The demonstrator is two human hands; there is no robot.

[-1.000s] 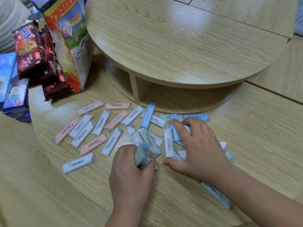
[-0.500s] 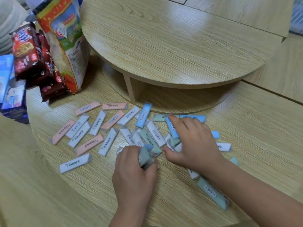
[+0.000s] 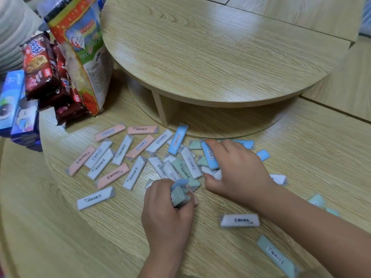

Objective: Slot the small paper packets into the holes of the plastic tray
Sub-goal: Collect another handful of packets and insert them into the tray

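Several small paper packets in pink, white, blue and green lie scattered on the round wooden table (image 3: 60,227). My left hand (image 3: 166,215) is closed around a bunch of green and blue packets (image 3: 178,194), held upright near the table's front. My right hand (image 3: 239,167) rests on the pile, fingers curled over a blue packet (image 3: 209,157) and some white ones. A white packet (image 3: 240,220) and a green packet (image 3: 276,255) lie apart by my right forearm. No plastic tray is in view.
A raised round wooden shelf (image 3: 210,51) stands on the table behind the packets. Snack bags (image 3: 80,49) and biscuit packs (image 3: 40,65) stand at the back left, with blue boxes (image 3: 14,105) at the left edge.
My right hand has slid over the pile and curled onto the blue packet. Packets near my right forearm have shifted, and a white one now lies uncovered. My left hand keeps its bunch.
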